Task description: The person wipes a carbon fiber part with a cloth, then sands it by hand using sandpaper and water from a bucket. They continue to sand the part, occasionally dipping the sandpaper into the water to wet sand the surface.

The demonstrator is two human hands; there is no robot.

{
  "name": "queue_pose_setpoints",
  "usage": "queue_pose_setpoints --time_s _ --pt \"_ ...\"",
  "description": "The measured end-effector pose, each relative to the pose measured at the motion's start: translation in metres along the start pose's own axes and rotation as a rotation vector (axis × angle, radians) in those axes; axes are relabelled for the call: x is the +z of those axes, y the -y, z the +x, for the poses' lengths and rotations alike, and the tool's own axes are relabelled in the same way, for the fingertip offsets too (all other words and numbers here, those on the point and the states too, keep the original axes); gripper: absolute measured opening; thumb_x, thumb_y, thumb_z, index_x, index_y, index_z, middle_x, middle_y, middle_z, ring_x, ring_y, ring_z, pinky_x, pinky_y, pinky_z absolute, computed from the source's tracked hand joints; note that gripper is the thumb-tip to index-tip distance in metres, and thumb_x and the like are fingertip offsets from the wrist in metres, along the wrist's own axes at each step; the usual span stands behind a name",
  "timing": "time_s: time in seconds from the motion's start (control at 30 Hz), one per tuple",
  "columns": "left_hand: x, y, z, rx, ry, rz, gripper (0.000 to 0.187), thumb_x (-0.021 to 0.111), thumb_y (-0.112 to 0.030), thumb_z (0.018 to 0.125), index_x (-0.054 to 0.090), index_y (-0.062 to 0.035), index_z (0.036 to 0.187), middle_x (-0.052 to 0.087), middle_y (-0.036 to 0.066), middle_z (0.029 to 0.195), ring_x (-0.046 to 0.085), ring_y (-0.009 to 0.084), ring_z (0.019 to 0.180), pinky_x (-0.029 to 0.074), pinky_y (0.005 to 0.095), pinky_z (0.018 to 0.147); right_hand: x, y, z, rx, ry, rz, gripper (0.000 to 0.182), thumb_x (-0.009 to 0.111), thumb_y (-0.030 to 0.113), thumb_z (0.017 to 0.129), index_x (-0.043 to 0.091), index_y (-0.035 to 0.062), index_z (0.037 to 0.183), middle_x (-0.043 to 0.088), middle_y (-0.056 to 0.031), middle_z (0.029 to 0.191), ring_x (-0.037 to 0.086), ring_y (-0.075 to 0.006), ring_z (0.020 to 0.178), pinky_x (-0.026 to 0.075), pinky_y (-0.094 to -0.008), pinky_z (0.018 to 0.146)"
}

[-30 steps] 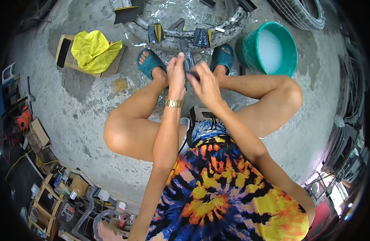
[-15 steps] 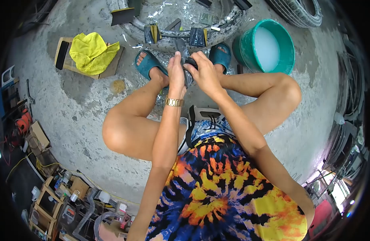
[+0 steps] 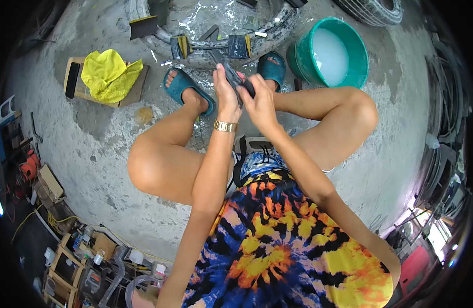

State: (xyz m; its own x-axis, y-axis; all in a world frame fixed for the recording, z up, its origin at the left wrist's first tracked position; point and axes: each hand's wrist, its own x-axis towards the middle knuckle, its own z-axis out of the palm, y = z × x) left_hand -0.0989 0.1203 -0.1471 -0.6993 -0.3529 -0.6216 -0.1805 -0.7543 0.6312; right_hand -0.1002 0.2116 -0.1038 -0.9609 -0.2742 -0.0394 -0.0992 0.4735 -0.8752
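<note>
Dead centre in the upper half of the frame, a dark flat strip (image 3: 227, 72) sits pinched between both hands, tilted with its upper end leaning toward the upper left. The left hand (image 3: 224, 92), gold watch (image 3: 225, 126) on the wrist, clasps it from the left with fingers wrapped round its lower part; the right hand (image 3: 258, 100) presses against it from the right, fingers clenched on a small dark piece (image 3: 249, 88) at the strip's edge. What exactly that piece is, I cannot tell.

Both hands hover above the floor, between the knees, just over two teal sandals (image 3: 184, 87). Right past the toes lies a tyre (image 3: 210, 49) on the concrete floor (image 3: 97, 138), its near rim lined with dark-and-yellow blocks (image 3: 181, 46) and another (image 3: 239, 46) set on the edge. Tight quarters up there: strip's top end nearly meets that rim in the picture.

To the upper right, a teal bucket (image 3: 349, 77) of milky water stands just beside the right knee. Upper left, a yellow cloth (image 3: 109, 74) is heaped on a wooden board (image 3: 133, 92), with a black bar (image 3: 72, 79) along its left edge. Between board and left leg there is bare wet concrete, a small tan sponge (image 3: 143, 115) on it. Bottom left corner is crowded with crates and bottles (image 3: 87, 256), well apart from the hands.
</note>
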Motion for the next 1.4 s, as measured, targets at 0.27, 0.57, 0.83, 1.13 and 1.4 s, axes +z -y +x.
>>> queue_pose_setpoints --time_s 0.27,0.57,0.83,1.13,1.4 --pt "0.005 0.000 0.005 -0.055 -0.014 -0.006 0.051 0.034 -0.052 0.099 0.054 -0.0079 0.086 0.060 0.008 0.073 0.060 0.0201 0.064 0.051 0.0330 0.059 -0.004 -0.003 -0.023 -0.084 -0.078 0.033 0.019 0.063 0.003 0.082 0.053 -0.0056 0.096 0.050 -0.0191 0.092 0.054 -0.0381 0.085 0.044 -0.0405 0.073" --pt "0.002 0.005 0.007 -0.029 -0.021 0.043 0.050 0.034 -0.052 0.099 0.054 -0.0072 0.088 0.061 0.008 0.074 0.059 0.0201 0.063 0.050 0.0318 0.059 -0.011 -0.007 -0.028 -0.067 -0.032 0.063 0.020 0.062 0.003 0.082 0.053 -0.0067 0.097 0.051 -0.0203 0.094 0.055 -0.0407 0.087 0.044 -0.0421 0.075" --pt "-0.002 0.009 0.008 0.036 -0.039 0.100 0.035 0.037 -0.042 0.102 0.047 -0.0097 0.094 0.058 0.007 0.075 0.057 0.0172 0.063 0.048 0.0307 0.059 -0.020 -0.019 -0.005 -0.122 0.173 -0.003 0.026 0.063 0.004 0.081 0.055 -0.0050 0.105 0.051 -0.0208 0.100 0.054 -0.0422 0.094 0.044 -0.0441 0.079" --pt "-0.003 0.004 0.008 -0.082 -0.026 0.035 0.055 0.029 -0.052 0.100 0.058 -0.0072 0.088 0.064 0.007 0.079 0.061 0.0205 0.071 0.051 0.0322 0.066 -0.015 -0.019 0.000 -0.114 0.097 0.122 0.022 0.063 0.004 0.083 0.054 -0.0049 0.101 0.050 -0.0192 0.105 0.055 -0.0419 0.095 0.045 -0.0457 0.077" --pt "0.006 0.004 0.009 -0.051 -0.058 0.021 0.049 0.031 -0.051 0.100 0.051 -0.0079 0.088 0.060 0.008 0.076 0.058 0.0196 0.066 0.048 0.0335 0.062 -0.009 -0.016 -0.002 -0.109 -0.009 0.119 0.020 0.061 0.002 0.083 0.054 -0.0047 0.100 0.049 -0.0177 0.101 0.056 -0.0409 0.091 0.045 -0.0443 0.075"
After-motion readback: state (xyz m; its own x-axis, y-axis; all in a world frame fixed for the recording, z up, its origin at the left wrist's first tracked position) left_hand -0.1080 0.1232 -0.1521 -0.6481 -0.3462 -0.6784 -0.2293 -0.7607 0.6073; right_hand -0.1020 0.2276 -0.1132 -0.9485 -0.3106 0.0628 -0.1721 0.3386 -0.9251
